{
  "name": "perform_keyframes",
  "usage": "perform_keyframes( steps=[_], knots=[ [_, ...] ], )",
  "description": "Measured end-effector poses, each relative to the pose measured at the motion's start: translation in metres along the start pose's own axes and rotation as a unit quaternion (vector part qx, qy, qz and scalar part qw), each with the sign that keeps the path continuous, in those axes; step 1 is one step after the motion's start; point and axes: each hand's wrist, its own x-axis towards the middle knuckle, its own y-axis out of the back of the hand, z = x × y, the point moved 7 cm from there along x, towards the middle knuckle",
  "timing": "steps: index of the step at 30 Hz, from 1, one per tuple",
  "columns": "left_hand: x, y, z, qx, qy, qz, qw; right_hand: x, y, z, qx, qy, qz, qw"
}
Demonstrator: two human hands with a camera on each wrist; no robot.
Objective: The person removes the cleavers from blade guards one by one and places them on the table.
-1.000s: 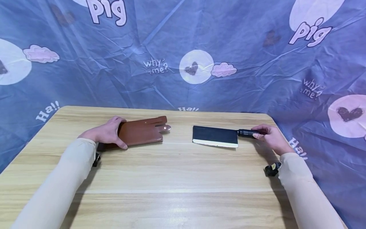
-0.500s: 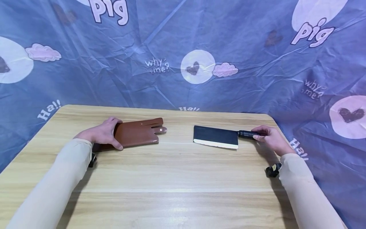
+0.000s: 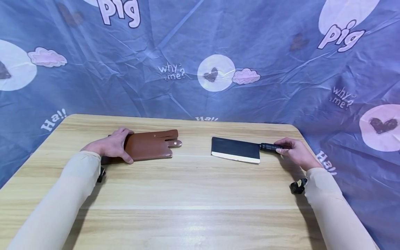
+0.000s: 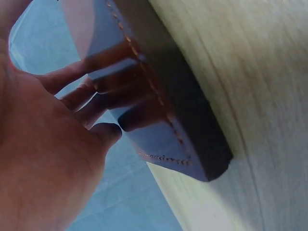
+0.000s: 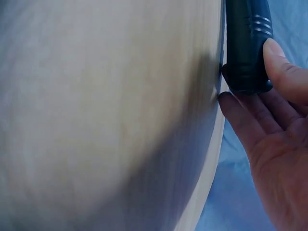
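In the head view, a brown leather sheath (image 3: pixel 148 146) with a snap strap lies at the left. My left hand (image 3: pixel 110 146) spans its closed end, thumb at the near edge and fingers towards the far edge. The left wrist view shows the left hand's fingers (image 4: pixel 67 79) against the sheath's glossy stitched face (image 4: pixel 159 139); their exact contact is hard to tell. At the right, a cleaver (image 3: pixel 235 149) with a black blade and pale edge points leftward. My right hand (image 3: pixel 295 151) pinches the end of its black handle (image 5: pixel 248 48), thumb on one side, fingers on the other.
Both things are on a light wooden table (image 3: pixel 193 194), towards its far edge. A blue printed cloth (image 3: pixel 175 93) hangs behind the table and along its right side. A gap of bare wood separates the sheath from the cleaver.
The sheath and my left hand have shifted slightly left, and the strap end sits a little lower. The cleaver and my right hand have hardly moved.
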Motion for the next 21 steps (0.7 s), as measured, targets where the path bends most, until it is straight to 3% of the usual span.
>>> perform_keyframes(
  steps=[11, 15, 17, 21],
  knots=[
    [-0.002, -0.001, 0.000, 0.001, -0.011, 0.007, 0.9999, 0.000, 0.000, 0.000, -0.006, -0.005, -0.012, 1.000],
    [-0.004, -0.002, -0.002, -0.003, 0.001, 0.005, 1.0000, -0.002, 0.001, -0.001, -0.012, -0.021, -0.027, 0.999],
    [-0.006, 0.001, -0.003, 0.002, 0.012, 0.019, 0.9998, -0.004, 0.000, -0.003, -0.025, -0.034, -0.037, 0.998],
    [-0.012, 0.009, 0.005, 0.033, 0.049, 0.072, 0.9957, -0.011, 0.001, -0.019, -0.106, -0.054, -0.042, 0.992]
  ],
)
